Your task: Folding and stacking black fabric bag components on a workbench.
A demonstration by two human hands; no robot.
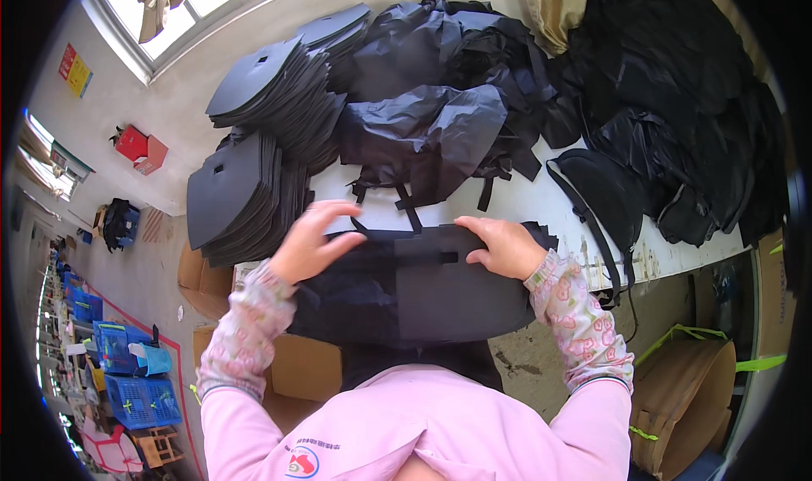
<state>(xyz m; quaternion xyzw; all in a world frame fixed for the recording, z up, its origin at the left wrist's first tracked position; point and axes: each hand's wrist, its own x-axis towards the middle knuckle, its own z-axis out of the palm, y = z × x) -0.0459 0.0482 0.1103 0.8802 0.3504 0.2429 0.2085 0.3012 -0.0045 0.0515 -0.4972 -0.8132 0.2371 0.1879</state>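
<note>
A dark grey foam panel (pixel 461 299) with a small rectangular slot lies over a black fabric piece (pixel 345 293) at the table's front edge, in front of my body. My right hand (pixel 507 248) grips the panel's upper right part, its thumb on the face near the slot. My left hand (pixel 313 244) is at the fabric's upper left corner, thumb and fingers apart. Black straps (pixel 409 206) stick up just beyond the panel's far edge, between my hands.
Stacks of slotted grey panels (pixel 233 189) stand at the left of the white table (pixel 554 219). Crumpled black fabric pieces (pixel 423 134) cover the back. A black bag (pixel 605 189) and a dark heap (pixel 677 83) lie right. Cardboard boxes (pixel 685 405) stand below.
</note>
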